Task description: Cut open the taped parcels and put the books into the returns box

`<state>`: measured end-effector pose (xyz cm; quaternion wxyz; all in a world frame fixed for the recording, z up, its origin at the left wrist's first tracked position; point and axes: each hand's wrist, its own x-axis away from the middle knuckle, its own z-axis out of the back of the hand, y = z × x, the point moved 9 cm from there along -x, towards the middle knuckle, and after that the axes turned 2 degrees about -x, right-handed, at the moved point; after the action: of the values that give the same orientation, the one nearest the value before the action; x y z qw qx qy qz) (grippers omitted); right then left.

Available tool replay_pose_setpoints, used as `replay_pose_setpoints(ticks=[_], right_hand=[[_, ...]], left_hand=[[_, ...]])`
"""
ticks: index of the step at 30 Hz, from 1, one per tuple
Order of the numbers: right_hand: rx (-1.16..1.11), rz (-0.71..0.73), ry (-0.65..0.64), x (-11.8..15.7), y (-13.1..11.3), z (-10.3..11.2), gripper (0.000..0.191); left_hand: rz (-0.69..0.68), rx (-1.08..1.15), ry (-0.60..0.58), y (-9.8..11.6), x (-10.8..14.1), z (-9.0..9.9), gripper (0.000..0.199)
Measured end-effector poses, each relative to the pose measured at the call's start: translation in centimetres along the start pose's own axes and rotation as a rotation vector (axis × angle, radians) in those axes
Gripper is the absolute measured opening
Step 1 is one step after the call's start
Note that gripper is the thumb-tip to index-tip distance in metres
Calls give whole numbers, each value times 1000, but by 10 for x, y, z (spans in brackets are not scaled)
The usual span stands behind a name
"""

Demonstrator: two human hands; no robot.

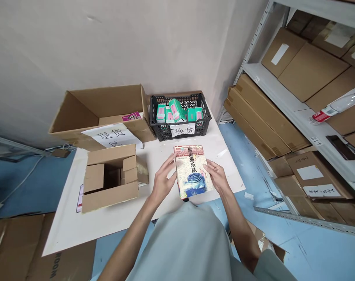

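A book (pixel 192 171) with a cream, red and blue cover is held face up over the front part of the white table. My right hand (pixel 216 175) grips its right edge, with the thumb on the cover. At its left edge is my left hand (pixel 165 179), fingers apart, the fingertips close to the cover's upper left side. Beyond the book stands a black crate (pixel 180 134) holding several green and pink boxes (pixel 176 110). Left of the hands sits a smaller open carton (pixel 109 199).
A large open carton (pixel 107 95) with a purple item (pixel 131 116) and a paper sign (pixel 113 136) stands at the table's back left. A phone (pixel 79 199) lies beside the small carton. Shelves (pixel 282 93) of cartons, with a bottle (pixel 338 106), rise on the right.
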<state>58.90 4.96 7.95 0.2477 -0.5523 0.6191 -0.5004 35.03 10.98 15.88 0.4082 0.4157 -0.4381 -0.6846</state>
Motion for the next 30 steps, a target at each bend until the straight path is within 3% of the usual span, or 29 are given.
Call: replay_pose_setpoints(ticks=[3, 5, 7, 12, 16, 19, 21, 24, 26, 28, 30], right_hand=[[-26, 73, 49, 5, -5, -4, 67], [-21, 103, 63, 10, -9, -8, 68], [-7, 119, 55, 13, -13, -13, 68], [53, 134, 21, 11, -14, -18, 69], [278, 264, 181, 18, -19, -16, 58], [373, 283, 110, 30, -8, -42, 53], [393, 242, 40, 36, 4, -58, 54], [424, 236, 174, 38, 6, -49, 44], [375, 249, 216, 35, -2, -36, 45], [285, 231, 123, 30, -8, -33, 48], [198, 183, 12, 30, -12, -34, 50]], left_hand=[[289, 219, 72, -38, 17, -3, 74], [454, 350, 6, -56, 30, -16, 84], [528, 403, -63, -63, 38, -25, 84], [505, 455, -42, -56, 42, -26, 72], [421, 374, 29, -45, 41, -26, 63], [325, 198, 80, -32, 43, -32, 52], [250, 64, 29, -22, 45, -42, 47], [144, -47, -160, -16, 47, -60, 49], [152, -44, -133, -25, 44, -49, 57], [250, 22, 11, -42, 39, -21, 70], [382, 165, 44, -59, 39, -3, 83]])
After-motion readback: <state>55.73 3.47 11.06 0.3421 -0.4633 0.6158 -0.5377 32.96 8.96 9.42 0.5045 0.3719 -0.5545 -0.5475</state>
